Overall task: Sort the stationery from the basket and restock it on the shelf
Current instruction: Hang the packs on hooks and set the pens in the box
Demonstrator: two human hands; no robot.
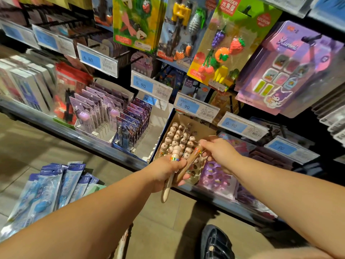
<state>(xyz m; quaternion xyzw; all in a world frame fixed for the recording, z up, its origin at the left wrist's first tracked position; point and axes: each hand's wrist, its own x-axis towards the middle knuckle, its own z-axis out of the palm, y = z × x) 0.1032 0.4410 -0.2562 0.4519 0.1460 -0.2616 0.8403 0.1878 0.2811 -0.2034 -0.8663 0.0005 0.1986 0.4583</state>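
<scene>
A person's two bare arms reach from the bottom of the view toward a crowded shop shelf (74, 135). Just below centre, the left hand (164, 171) grips a small bunch of beige pens (166, 191) with round character heads, their barrels pointing down toward six o'clock. At about three o'clock from it, touching the same bunch, the right hand (218, 152) pinches the top end of one slanted pen (188, 161) between its fingertips, apparently drawing it out. Directly above both hands, toward twelve o'clock, an open cardboard box (203, 128) sits on the shelf, already packed with rows of matching pens standing head up; some slots on its near side look unfilled. At four o'clock from the box lies a purple tray (214, 176) of similar pens. Blue price tags (194, 106) hang along the rails above. Down at eight o'clock, a heap of blue packets (52, 187) lies apart from the shelf, not yet put away; whether a basket holds them cannot be told. The task looks partway through: these pens are being slotted in, and the packets are left.
</scene>
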